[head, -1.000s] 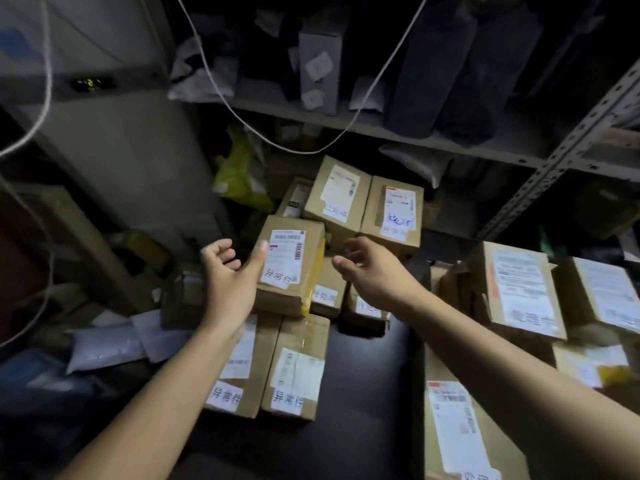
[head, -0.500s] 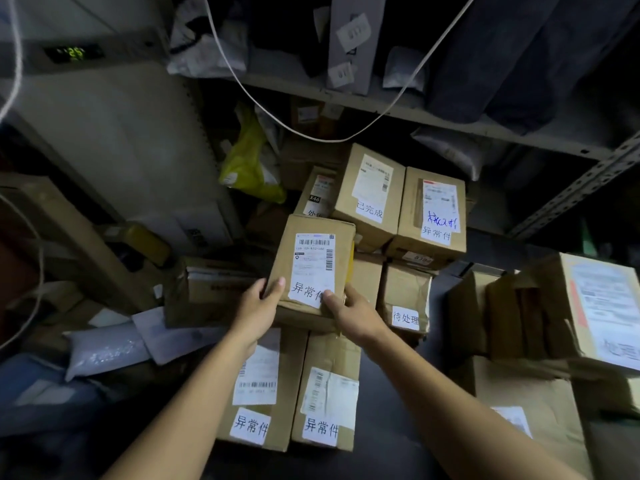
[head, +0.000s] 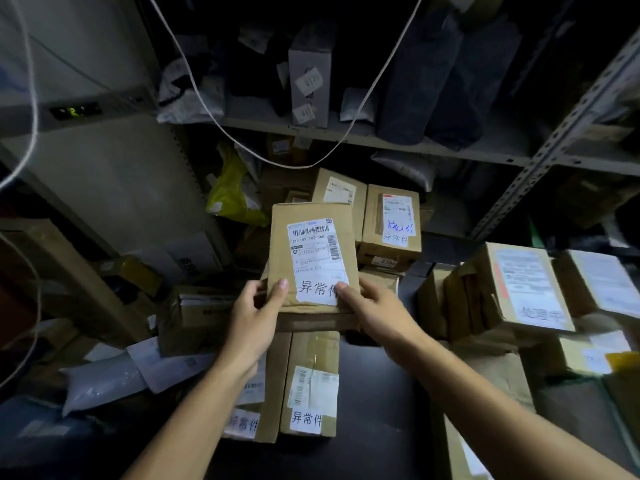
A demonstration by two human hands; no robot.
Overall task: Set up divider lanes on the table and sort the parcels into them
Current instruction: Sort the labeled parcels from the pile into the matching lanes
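A small brown cardboard parcel [head: 311,258] with a white barcode label and a handwritten sticker is lifted above the pile, tilted toward me. My left hand [head: 254,320] grips its near left corner, thumb on top. My right hand [head: 375,311] grips its near right corner. Below it, two long brown parcels [head: 311,382] lie side by side on the dark table [head: 374,410]. More labelled boxes [head: 391,223] stand behind. No dividers are visible.
A stack of boxes [head: 512,289] crowds the right side. Grey mailer bags and papers [head: 114,375] lie at the left. A metal shelf [head: 346,136] with bags and boxes runs across the back, and a white cord [head: 242,140] hangs in front of it.
Both hands closed on the small parcel and raised it off the pile; it now tilts up toward me. The view has shifted closer.
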